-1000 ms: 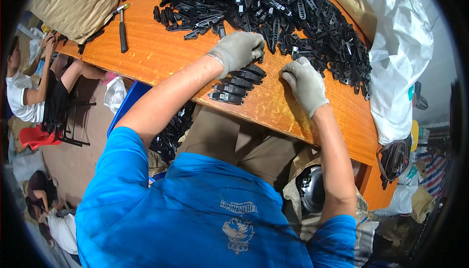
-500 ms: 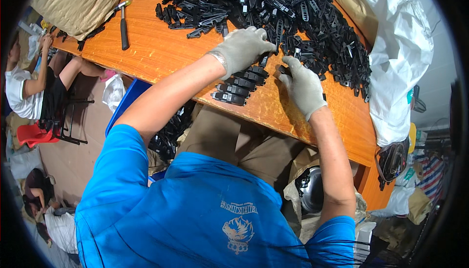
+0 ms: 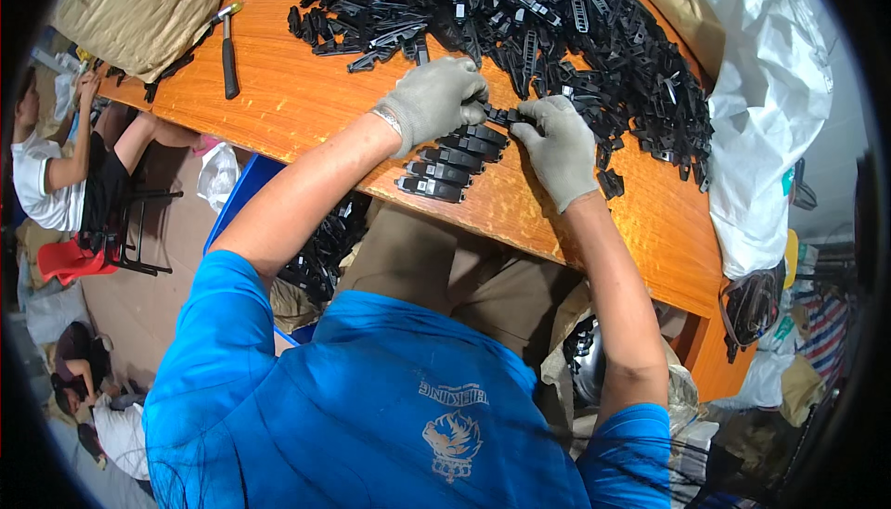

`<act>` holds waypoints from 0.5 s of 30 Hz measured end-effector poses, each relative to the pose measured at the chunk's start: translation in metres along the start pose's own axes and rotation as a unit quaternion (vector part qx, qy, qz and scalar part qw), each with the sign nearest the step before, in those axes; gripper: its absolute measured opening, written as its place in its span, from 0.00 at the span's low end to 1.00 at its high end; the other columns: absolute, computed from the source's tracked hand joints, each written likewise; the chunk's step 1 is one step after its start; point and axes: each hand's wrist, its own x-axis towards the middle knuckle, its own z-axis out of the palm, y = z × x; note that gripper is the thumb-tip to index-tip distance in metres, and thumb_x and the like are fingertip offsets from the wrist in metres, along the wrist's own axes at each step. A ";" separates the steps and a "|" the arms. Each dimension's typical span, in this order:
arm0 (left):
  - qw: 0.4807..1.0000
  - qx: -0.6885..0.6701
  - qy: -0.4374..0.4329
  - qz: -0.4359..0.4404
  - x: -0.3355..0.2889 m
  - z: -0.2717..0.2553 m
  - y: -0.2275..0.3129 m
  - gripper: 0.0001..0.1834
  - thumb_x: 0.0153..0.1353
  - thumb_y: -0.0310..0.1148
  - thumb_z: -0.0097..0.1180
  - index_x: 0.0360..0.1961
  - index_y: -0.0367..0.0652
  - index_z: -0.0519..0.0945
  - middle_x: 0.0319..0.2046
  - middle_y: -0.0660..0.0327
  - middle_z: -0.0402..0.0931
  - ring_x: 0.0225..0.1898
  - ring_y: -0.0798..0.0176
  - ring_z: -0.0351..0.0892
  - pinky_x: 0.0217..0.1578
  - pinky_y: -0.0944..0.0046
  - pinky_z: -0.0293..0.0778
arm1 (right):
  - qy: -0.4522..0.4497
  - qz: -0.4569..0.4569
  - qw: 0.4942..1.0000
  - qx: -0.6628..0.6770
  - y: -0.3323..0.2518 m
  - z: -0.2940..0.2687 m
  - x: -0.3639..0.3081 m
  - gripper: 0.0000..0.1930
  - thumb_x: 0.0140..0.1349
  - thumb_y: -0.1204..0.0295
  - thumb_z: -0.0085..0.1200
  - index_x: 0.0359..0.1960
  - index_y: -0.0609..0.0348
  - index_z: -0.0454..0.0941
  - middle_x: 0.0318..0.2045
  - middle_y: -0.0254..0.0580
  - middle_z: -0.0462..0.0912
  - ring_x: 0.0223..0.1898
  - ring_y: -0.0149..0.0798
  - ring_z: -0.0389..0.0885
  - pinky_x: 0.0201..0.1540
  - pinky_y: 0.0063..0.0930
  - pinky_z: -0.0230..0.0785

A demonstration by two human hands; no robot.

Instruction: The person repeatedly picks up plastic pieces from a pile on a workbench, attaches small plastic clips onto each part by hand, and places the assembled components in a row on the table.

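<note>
Both my hands wear light grey gloves. My left hand (image 3: 434,103) and my right hand (image 3: 559,147) grip opposite ends of a small black plastic part (image 3: 502,115) just above the table. Fingers on each side are pinched around it, and its ends are hidden by the gloves. Directly below it, a short row of black plastic pieces (image 3: 447,164) lies side by side near the table's front edge. Beyond my hands spreads a large heap of loose black plastic parts (image 3: 557,40), some of them ladder-shaped.
On the wooden table (image 3: 288,101) a hammer (image 3: 230,52) lies at the left beside a brown sack (image 3: 139,12). A white bag (image 3: 768,110) hangs by the right edge. A blue bin (image 3: 239,195) stands below. Another person (image 3: 56,152) sits at far left.
My left hand has drawn back slightly from the heap. My right hand has moved up and left, and both now meet at one black plastic part above the row.
</note>
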 end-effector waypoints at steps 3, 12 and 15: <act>1.000 -0.011 0.001 0.005 0.001 0.002 -0.003 0.15 0.62 0.39 0.74 0.46 0.43 0.89 0.45 0.55 0.82 0.53 0.46 0.83 0.55 0.48 0.79 | -0.013 0.001 1.000 0.005 0.004 0.000 0.002 0.11 0.61 0.67 0.72 0.44 0.53 0.92 0.43 0.43 0.88 0.47 0.50 0.88 0.51 0.43 0.81; 0.999 -0.050 -0.019 0.010 0.005 0.004 -0.003 0.12 0.62 0.36 0.73 0.42 0.40 0.88 0.44 0.54 0.82 0.49 0.46 0.85 0.52 0.50 0.81 | -0.056 -0.040 0.998 -0.005 0.009 0.006 0.014 0.09 0.60 0.65 0.73 0.40 0.50 0.92 0.40 0.43 0.85 0.45 0.51 0.88 0.49 0.46 0.81; 1.000 -0.021 -0.017 -0.015 0.008 0.001 0.000 0.11 0.62 0.34 0.73 0.42 0.40 0.89 0.44 0.53 0.82 0.47 0.45 0.85 0.49 0.50 0.81 | -0.072 -0.057 0.995 -0.039 0.000 0.011 0.031 0.09 0.61 0.62 0.72 0.41 0.48 0.92 0.41 0.41 0.85 0.44 0.51 0.88 0.49 0.47 0.81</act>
